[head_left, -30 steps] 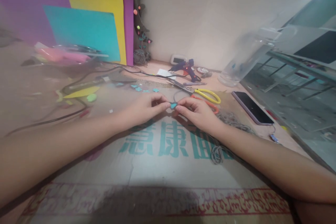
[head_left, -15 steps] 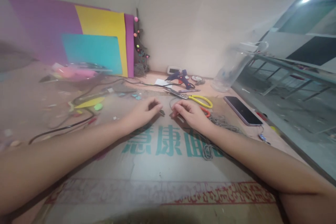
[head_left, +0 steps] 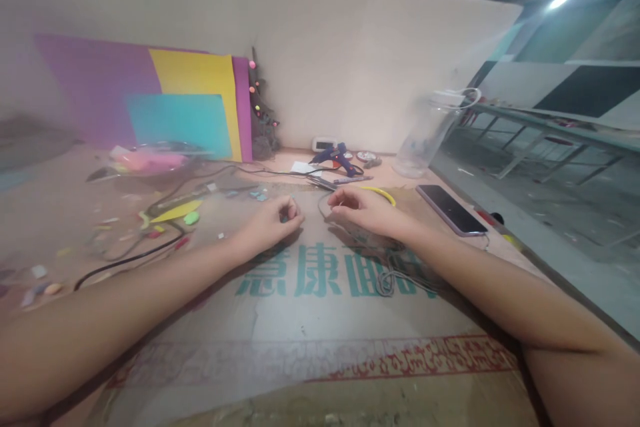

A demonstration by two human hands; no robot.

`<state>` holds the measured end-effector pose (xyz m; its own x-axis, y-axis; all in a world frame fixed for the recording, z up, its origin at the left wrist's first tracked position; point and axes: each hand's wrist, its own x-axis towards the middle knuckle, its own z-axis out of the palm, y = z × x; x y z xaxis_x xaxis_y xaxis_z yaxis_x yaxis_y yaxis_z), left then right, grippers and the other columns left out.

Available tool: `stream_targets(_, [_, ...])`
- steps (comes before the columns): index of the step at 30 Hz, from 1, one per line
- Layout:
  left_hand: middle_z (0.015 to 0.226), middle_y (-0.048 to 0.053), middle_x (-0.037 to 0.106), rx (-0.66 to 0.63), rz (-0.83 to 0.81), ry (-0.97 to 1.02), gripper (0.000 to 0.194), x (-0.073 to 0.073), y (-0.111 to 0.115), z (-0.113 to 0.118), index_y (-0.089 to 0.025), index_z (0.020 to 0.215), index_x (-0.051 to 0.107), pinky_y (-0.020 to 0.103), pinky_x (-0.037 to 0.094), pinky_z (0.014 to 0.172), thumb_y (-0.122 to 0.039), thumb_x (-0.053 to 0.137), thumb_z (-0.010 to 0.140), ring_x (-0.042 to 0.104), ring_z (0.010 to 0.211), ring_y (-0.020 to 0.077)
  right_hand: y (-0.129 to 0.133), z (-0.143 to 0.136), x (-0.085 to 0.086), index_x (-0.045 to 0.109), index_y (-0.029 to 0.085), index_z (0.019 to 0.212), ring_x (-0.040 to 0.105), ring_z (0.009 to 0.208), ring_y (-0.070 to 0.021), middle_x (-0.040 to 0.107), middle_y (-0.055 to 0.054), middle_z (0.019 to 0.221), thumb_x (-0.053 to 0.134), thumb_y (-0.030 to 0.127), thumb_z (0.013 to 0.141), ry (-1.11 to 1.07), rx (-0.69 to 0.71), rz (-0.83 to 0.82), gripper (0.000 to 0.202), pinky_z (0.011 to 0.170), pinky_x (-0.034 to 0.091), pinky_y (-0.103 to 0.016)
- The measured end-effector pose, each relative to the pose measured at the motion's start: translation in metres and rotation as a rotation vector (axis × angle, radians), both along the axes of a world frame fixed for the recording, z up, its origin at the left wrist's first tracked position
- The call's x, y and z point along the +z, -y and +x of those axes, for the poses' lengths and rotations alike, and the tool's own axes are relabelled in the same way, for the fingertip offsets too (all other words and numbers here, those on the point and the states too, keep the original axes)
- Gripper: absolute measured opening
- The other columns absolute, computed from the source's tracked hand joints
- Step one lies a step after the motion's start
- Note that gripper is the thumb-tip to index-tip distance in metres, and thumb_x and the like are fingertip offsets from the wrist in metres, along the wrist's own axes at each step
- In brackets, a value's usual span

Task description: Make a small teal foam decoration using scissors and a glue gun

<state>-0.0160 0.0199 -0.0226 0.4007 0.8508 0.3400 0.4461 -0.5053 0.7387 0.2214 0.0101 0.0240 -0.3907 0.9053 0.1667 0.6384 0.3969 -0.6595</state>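
My left hand (head_left: 277,223) is closed over the printed sheet (head_left: 290,317), thumb against curled fingers. A small dark bit shows inside its grip, too hidden to name. Just across from it, my right hand (head_left: 363,210) pinches thin grey cord, which loops out at its fingertips. More of the grey cord (head_left: 393,282) lies in a loose tangle under my right wrist. Behind that hand are scissors with a yellow handle (head_left: 384,195), mostly covered by it.
A dark blue glue gun (head_left: 337,155) and a small white device (head_left: 324,144) stand near the wall. To the right are a phone (head_left: 453,210) and a clear bottle (head_left: 420,140). Coloured sheets (head_left: 180,123), a black cable (head_left: 130,252) and scraps lie left.
The view has tilted and shifted slightly. My right hand has moved a little up and now covers more of the scissors. My left hand has curled a bit more.
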Motion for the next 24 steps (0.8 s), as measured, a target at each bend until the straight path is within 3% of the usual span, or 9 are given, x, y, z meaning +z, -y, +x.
stream_targets(3, [0.086, 0.002, 0.062, -0.015, 0.055, -0.018, 0.007, -0.002, -0.002, 0.000, -0.019, 0.083, 0.055, 0.032, 0.048, 0.078, -0.024, 0.058, 0.079, 0.060, 0.083, 0.0180, 0.006, 0.007, 0.023, 0.066, 0.020, 0.097, 0.063, 0.080, -0.0158, 0.071, -0.004, 0.091, 0.057, 0.029, 0.087, 0.252, 0.025, 0.059, 0.016, 0.072, 0.046, -0.028])
stream_targets(7, [0.094, 0.004, 0.065, -0.040, -0.068, 0.040, 0.022, -0.004, -0.001, 0.000, -0.018, 0.103, 0.058, 0.034, 0.051, 0.080, -0.033, 0.057, 0.086, 0.064, 0.086, 0.0192, 0.008, 0.021, 0.045, 0.069, 0.022, 0.096, 0.063, 0.079, -0.0172, 0.072, -0.003, 0.094, 0.056, 0.027, 0.087, 0.504, 0.036, 0.092, 0.017, 0.068, 0.043, -0.027])
stream_targets(13, [0.102, 0.006, 0.068, -0.033, -0.090, 0.007, 0.033, -0.004, 0.002, -0.001, -0.019, 0.108, 0.060, 0.037, 0.052, 0.085, -0.046, 0.055, 0.090, 0.065, 0.092, 0.0218, 0.004, 0.040, 0.061, 0.072, 0.023, 0.092, 0.062, 0.079, -0.0189, 0.072, -0.005, 0.095, 0.054, 0.031, 0.089, 0.740, -0.073, 0.150, 0.020, 0.063, 0.037, -0.028])
stream_targets(16, [0.102, 0.007, 0.068, -0.029, -0.048, -0.060, 0.034, -0.001, 0.004, -0.001, -0.019, 0.110, 0.062, 0.037, 0.052, 0.083, -0.046, 0.054, 0.091, 0.065, 0.092, 0.0221, -0.002, 0.044, 0.058, 0.070, 0.023, 0.101, 0.063, 0.084, -0.0205, 0.071, -0.007, 0.102, 0.055, 0.035, 0.088, 0.764, -0.142, 0.173, 0.023, 0.063, 0.037, -0.028])
stream_targets(20, [0.100, 0.005, 0.068, -0.040, -0.006, -0.132, 0.038, 0.003, 0.007, 0.001, -0.020, 0.121, 0.059, 0.035, 0.051, 0.083, -0.040, 0.057, 0.089, 0.064, 0.090, 0.0206, -0.018, 0.049, 0.038, 0.064, 0.022, 0.113, 0.064, 0.079, -0.0223, 0.071, -0.007, 0.097, 0.064, 0.043, 0.079, 0.741, -0.140, 0.064, 0.039, 0.060, 0.038, -0.028])
stream_targets(24, [0.096, 0.004, 0.067, -0.047, -0.010, -0.166, 0.048, 0.002, 0.008, 0.001, -0.021, 0.132, 0.053, 0.034, 0.050, 0.082, -0.033, 0.060, 0.086, 0.063, 0.089, 0.0199, -0.031, 0.056, 0.015, 0.062, 0.026, 0.118, 0.064, 0.079, -0.0235, 0.072, -0.007, 0.100, 0.067, 0.034, 0.076, 0.669, -0.098, 0.037, 0.043, 0.059, 0.038, -0.028])
